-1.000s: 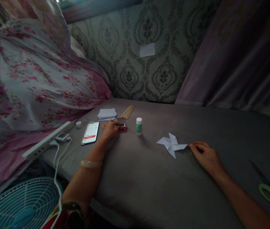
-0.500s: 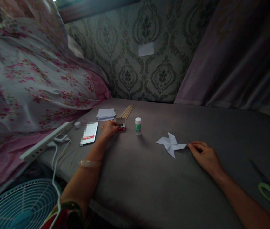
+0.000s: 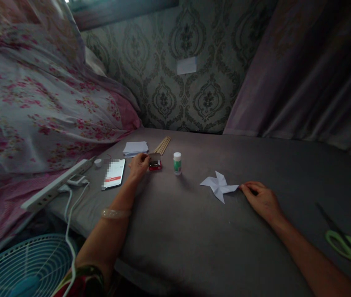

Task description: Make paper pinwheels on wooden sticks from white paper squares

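My left grip (image 3: 138,166) drawn back from box (image 3: 155,168), bench's (image 3: 190,243) far-left corner; cannot tell whether closed or loaded. Contents (image 3: 154,164) now uncovered. Right grip (image 3: 262,200) pinching pinwheel (image 3: 219,187).

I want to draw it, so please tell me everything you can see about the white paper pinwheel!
The pinwheel is white and looks like folded paper, with four pointed blades spreading from its middle. It lies on the gray surface, to the right of the white-capped tube. The right hand pinches the tip of the blade nearest it.
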Demonstrator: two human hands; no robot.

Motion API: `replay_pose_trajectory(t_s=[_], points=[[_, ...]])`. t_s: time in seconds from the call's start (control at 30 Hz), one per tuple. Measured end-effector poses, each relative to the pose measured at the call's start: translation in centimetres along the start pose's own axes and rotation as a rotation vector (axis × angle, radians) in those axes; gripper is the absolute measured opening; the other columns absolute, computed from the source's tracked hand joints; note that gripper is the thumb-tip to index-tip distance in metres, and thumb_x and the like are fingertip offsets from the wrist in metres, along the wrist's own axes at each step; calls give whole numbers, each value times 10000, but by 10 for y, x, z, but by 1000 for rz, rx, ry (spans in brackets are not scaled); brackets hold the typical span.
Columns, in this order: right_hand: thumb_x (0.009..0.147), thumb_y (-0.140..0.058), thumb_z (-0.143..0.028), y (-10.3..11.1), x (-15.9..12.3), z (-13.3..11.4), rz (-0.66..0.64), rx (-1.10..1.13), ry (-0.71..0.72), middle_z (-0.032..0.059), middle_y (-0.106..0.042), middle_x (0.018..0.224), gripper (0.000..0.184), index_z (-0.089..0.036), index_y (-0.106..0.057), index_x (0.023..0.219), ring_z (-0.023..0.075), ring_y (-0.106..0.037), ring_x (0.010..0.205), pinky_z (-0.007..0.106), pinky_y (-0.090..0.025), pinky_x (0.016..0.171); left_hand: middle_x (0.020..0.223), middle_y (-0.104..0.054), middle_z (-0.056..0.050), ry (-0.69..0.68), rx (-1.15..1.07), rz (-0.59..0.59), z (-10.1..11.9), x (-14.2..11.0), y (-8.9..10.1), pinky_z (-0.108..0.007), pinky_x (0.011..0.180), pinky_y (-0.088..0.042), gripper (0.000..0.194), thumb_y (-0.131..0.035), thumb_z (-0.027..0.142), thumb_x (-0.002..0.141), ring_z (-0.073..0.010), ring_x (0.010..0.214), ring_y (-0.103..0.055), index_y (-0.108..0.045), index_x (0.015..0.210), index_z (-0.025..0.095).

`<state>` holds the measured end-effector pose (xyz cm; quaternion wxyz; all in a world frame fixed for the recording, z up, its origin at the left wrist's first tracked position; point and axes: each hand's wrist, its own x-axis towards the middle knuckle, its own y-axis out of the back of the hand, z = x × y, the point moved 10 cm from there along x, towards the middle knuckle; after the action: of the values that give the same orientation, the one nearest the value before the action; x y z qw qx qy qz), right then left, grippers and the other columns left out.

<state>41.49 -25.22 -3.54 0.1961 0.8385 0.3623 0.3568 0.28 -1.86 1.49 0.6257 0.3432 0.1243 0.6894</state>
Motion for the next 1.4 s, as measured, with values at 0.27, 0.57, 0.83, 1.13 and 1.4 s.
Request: replay_pose_trajectory(t_s=[0.27,0.57,0.83,1.13,1.4], points=[[764,-505,-472,11,1,-12,82,26,26,102,-658,818,335,-188,-652,665,228,-628,765,375,-512,741,772,-624,-15,-170,-551,-65,46,-17,1,-274,737,-436,256,-624,408,708,-151,743,-575,-599,819,179],[852,-547,-319,23,-14,-104,120,118,362,54,-675,839,172,-228,-687,811,200,-638,808,364,-483,780,831,-624,-64,-226,-691,-534,127,-77,-61,-293,706,-421,294,-614,463,724,-159,749,-534,-593,775,174],[868,-569,-246,24,-34,-138,31,256,484,38,-663,879,148,-245,-660,985,166,-612,750,349,-487,775,839,-643,-76,-47,-766,-939,166,-138,-132,-278,665,-395,202,-669,354,672,-150,733,-526,-641,710,158],[870,-571,-231,22,-33,-133,24,301,490,35,-655,904,124,-268,-672,929,185,-617,886,356,-504,823,778,-623,-50,140,-857,-1111,174,-163,-173,-253,671,-399,144,-716,254,637,-138,736,-540,-687,723,142],[860,-579,-238,21,-32,-129,16,295,466,37,-633,859,57,-232,-636,849,176,-603,835,334,-494,802,742,-606,-31,252,-984,-1205,173,-175,-187,-236,639,-394,166,-750,229,614,-101,674,-530,-686,728,126]])
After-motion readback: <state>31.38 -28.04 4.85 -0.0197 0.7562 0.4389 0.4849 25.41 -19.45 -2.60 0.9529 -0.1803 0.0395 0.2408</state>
